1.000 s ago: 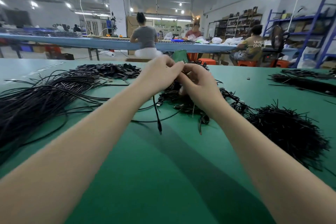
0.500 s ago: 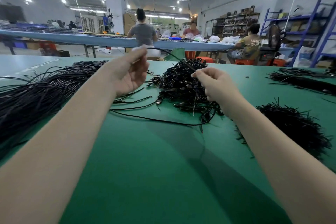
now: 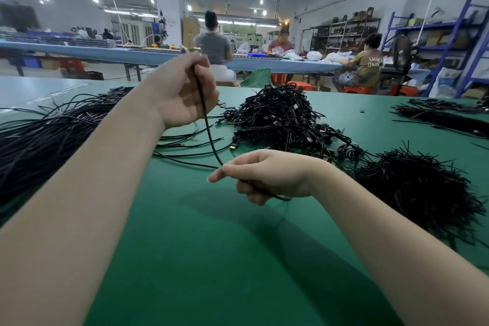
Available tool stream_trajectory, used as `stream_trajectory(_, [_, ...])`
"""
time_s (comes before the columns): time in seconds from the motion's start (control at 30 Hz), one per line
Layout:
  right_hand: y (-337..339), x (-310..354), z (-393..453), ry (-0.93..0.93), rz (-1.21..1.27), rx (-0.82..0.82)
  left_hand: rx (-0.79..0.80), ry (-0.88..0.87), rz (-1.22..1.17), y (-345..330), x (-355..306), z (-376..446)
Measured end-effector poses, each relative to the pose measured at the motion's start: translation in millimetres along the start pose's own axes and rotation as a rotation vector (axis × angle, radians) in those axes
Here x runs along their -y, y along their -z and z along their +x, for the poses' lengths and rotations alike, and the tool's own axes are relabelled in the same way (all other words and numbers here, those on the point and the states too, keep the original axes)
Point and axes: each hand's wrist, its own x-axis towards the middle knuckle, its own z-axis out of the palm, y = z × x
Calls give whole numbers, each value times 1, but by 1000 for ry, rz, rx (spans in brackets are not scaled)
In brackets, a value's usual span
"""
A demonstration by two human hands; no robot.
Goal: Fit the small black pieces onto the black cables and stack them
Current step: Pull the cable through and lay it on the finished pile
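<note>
Green work table in a workshop, seated workers at a long blue bench behind. Left hand: raised, fingers curled round the upper part of one black cable. Right hand: low over the table, pinching the same cable lower down, its tail trailing under the palm. Tangled cable heap: centre, beyond both hands. Long loose cables: left. Short black pieces: bristly pile, right.
</note>
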Motion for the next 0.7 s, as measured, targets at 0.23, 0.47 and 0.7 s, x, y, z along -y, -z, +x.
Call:
stream_trajectory(0.23, [26,2,-11,63,26,-542,519,457,824,2,7,-14])
stream_trajectory(0.47, [12,22,-8,281,326,-204,-71,-53,334,-19,27,11])
stream_trajectory(0.7, [8,-2,-3,19,-7,-426,492,20,315,-6,-14,-25])
